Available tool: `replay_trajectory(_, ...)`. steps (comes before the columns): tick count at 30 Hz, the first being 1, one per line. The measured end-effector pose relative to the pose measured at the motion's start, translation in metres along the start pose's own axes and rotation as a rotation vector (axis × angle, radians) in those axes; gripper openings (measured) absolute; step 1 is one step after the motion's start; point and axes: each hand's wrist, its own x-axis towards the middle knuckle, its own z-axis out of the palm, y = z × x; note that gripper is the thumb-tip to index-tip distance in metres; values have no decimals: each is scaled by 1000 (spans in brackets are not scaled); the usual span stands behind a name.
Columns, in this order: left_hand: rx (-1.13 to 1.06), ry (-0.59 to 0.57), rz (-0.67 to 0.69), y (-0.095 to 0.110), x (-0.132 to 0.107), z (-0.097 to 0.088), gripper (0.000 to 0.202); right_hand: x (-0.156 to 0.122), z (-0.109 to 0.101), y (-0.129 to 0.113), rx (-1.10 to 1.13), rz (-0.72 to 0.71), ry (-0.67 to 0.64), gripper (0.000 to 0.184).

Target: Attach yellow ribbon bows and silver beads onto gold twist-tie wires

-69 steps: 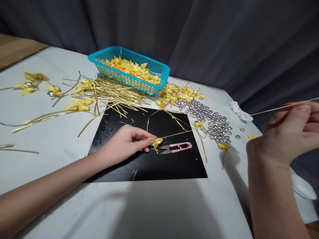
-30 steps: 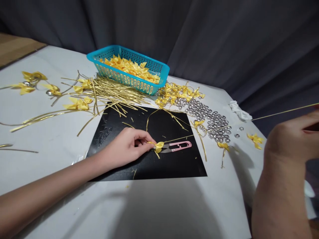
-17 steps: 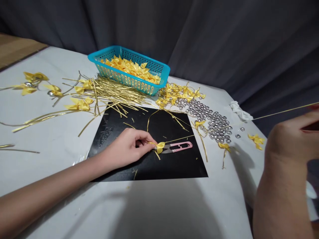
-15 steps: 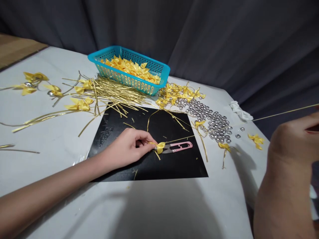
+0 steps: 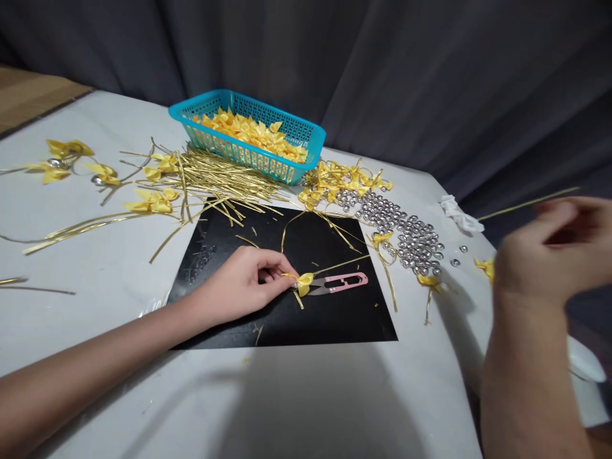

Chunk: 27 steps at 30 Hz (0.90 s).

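White tabletop [image 5: 310, 408] fills the near part of the view, with a black mat [image 5: 306, 322] lying square near its middle. The left forearm crosses from the near left corner, and the left hand [image 5: 243, 280] rests on the mat. Its thumb and fingertips are pinched together on a yellow ribbon bow [image 5: 305, 281] near the mat's centre. A gold cord [image 5: 342, 262] runs from the bow toward the mat's right edge. Pink thread snips [image 5: 342, 282] lie flat on the mat, their blades touching the bow.

The right hand [image 5: 549, 252] is raised beyond the table's right edge, blurred, its fingers loosely curled. A gold strand [image 5: 526, 205] slants just above its fingers, and the blur hides whether the hand grips it.

Silver beads [image 5: 406, 233] are heaped past the mat's far right corner, with a few single bows lying beside them. A white scrap [image 5: 459, 215] sits at the table's right edge. Cut gold cords [image 5: 215, 178] are piled along the mat's far edge, and loose bows [image 5: 344, 178] lie heaped beside them.

A teal plastic basket [image 5: 313, 135] filled with yellow bows stands behind the cords. More bows [image 5: 60, 159] lie near the far left edge. A dark curtain [image 5: 382, 76] hangs behind the table.
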Motion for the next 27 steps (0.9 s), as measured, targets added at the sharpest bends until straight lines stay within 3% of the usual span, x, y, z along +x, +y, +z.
replay_trajectory(2, -136, 2, -51, 2, 1, -3, 15, -11, 0, -23, 142, 35, -262, 34)
replay_trajectory(3, -212, 4, -77, 3, 1, -4, 15, -18, -1, -36, 210, -22, -429, 32)
replay_trajectory(5, -334, 17, -109, 7, 1, -5, 16, -35, -4, -59, 276, -133, -583, 22)
replay_trajectory(9, -441, 69, -100, 14, -2, -1, 13, -59, -17, -91, 440, -290, -663, 22)
replay_trajectory(12, -520, 105, -94, 16, -5, 6, 13, -69, -36, -106, 650, -160, -580, 33)
replay_trajectory(13, -543, 113, -96, 15, -5, 8, 14, -72, -43, -111, 743, -80, -586, 27)
replay_trajectory(14, -567, 115, -100, 15, -5, 10, 14, -75, -51, -115, 836, 4, -641, 20)
replay_trajectory(17, -651, 105, -122, 13, -6, 12, 13, -84, -69, -127, 1040, 171, -1063, 25)
replay_trajectory(19, -691, 100, -131, 12, -6, 11, 13, -88, -74, -131, 1102, 254, -1230, 26)
replay_trajectory(22, -680, 116, -122, 12, -6, 10, 11, -89, -72, -133, 1133, 307, -1283, 27)
replay_trajectory(27, -635, 132, -100, 11, -6, 11, 10, -84, -64, -126, 1124, 154, -1302, 25)
